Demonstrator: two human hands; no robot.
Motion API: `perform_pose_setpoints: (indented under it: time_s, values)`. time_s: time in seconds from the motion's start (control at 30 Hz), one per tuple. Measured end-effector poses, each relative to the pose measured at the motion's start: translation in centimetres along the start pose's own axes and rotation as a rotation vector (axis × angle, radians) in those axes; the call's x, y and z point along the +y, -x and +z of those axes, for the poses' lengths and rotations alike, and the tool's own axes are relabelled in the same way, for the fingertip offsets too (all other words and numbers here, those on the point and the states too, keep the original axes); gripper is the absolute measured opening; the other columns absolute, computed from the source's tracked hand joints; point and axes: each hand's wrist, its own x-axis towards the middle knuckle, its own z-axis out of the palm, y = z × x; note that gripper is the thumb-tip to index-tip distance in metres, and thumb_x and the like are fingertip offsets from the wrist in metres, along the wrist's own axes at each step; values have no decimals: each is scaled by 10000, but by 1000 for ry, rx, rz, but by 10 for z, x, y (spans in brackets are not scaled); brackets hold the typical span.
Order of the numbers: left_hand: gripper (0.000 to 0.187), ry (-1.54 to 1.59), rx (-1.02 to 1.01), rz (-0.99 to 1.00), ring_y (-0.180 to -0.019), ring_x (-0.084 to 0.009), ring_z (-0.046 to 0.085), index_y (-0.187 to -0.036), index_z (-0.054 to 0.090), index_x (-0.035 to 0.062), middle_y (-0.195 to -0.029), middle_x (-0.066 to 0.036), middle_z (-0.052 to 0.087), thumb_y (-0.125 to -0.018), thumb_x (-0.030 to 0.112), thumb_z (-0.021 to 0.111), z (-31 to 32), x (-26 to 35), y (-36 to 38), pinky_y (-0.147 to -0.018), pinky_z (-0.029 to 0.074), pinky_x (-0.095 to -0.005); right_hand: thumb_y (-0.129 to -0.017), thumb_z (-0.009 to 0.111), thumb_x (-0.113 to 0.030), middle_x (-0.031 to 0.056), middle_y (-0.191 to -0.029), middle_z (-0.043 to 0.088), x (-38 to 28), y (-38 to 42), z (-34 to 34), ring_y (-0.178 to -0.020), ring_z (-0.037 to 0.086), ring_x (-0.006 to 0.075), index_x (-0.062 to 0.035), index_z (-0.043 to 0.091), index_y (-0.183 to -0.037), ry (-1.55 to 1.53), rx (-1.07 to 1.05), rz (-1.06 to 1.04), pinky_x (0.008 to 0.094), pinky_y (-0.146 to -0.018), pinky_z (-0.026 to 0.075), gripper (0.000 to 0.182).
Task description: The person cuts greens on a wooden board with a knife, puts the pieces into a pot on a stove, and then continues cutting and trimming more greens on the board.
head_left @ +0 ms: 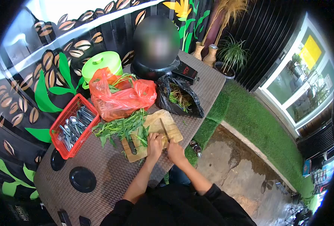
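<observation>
A wooden cutting board (pixel 173 127) lies on the table under both hands. My right hand (pixel 175 152) is closed around the handle of a knife (pixel 164 127), whose blade points away from me over the board. Just left of it, my left hand (pixel 154 145) grips the stems of some leafy greens (pixel 126 125), fingers bent down onto the board. The greens spread left over the board's edge onto the table. A second tool with a dark handle (pixel 131 146), perhaps another knife, rests on the board's left part.
Behind the board sit a red plastic bag (pixel 118 98) with greens and a black bag (pixel 176 97) of plant scraps. A red basket (pixel 63 130) of cutlery, black plates (pixel 82 179) and a lime-green container (pixel 102 64) stand leftward. The woven-top table (pixel 110 162) ends at my right.
</observation>
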Motion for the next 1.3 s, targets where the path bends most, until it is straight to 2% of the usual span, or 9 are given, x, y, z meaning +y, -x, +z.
perform_pose_setpoints:
  time_s: [0.1, 0.4, 0.57, 0.73, 0.83, 0.9, 0.93, 1.03, 1.3]
  values:
    - [127, 1, 2, -7, -888, -282, 497, -882, 657, -11, -852, -107, 554, -792, 38, 581, 1, 0, 1, -805, 404, -378, -909, 430, -204, 252, -734, 628, -6, 7, 16, -689, 641, 402, 9, 419, -967, 33, 5, 44, 475, -588, 526, 222]
    - [123, 2, 16, -1, -886, -278, 501, -870, 655, 4, -843, -101, 559, -785, 45, 577, -1, 0, 2, -808, 403, -382, -898, 451, -203, 230, -715, 634, -2, -4, 5, -680, 644, 398, 16, 431, -968, 3, 26, -55, 469, -582, 528, 231]
    - [124, 1, 3, 0, -885, -280, 501, -873, 654, 10, -833, -103, 555, -791, 39, 566, -1, -1, 0, -811, 400, -381, -906, 454, -229, 244, -751, 633, -18, 5, 15, -730, 646, 395, 37, 428, -976, 28, -62, 75, 468, -629, 529, 276]
    - [125, 3, 1, -12, -888, -280, 495, -877, 654, 9, -839, -107, 546, -795, 35, 563, -5, 4, 0, -815, 395, -380, -895, 470, -223, 209, -651, 625, -4, -13, 17, -598, 643, 372, 25, 425, -993, -22, 137, -94, 449, -519, 531, 271]
    - [126, -5, -10, -21, -891, -279, 491, -880, 656, 8, -846, -105, 544, -800, 41, 565, -3, -1, 0, -816, 390, -378, -901, 462, -223, 219, -645, 620, -8, 0, 17, -599, 640, 376, 15, 417, -1006, -28, 93, -42, 450, -517, 527, 264]
    - [126, -2, -18, -20, -892, -278, 489, -881, 658, 8, -850, -103, 544, -802, 45, 566, -2, -1, 1, -815, 388, -377, -908, 450, -232, 259, -709, 620, -20, 4, 20, -693, 642, 399, 12, 417, -1003, -1, -17, 79, 474, -595, 523, 265]
    - [124, 10, -4, -16, -889, -277, 491, -880, 658, 9, -847, -101, 546, -802, 46, 568, -2, -1, 1, -812, 388, -376, -903, 455, -229, 268, -731, 621, -22, -2, 17, -725, 640, 406, 13, 427, -978, -82, -21, 106, 493, -639, 517, 255]
    - [117, 18, 8, -10, -886, -277, 496, -874, 657, 11, -847, -100, 552, -799, 48, 575, -4, 0, 2, -810, 387, -375, -902, 458, -227, 250, -702, 625, -15, -12, 10, -688, 643, 398, 14, 437, -985, -101, 29, 32, 496, -621, 519, 256]
    - [110, -52, 19, 41, -889, -274, 512, -857, 656, 16, -877, -88, 588, -786, 53, 581, -10, 4, 4, -814, 379, -372, -929, 423, -280, 254, -722, 627, -5, 7, 17, -667, 636, 405, 18, 432, -1030, 6, 18, 49, 482, -587, 517, 315]
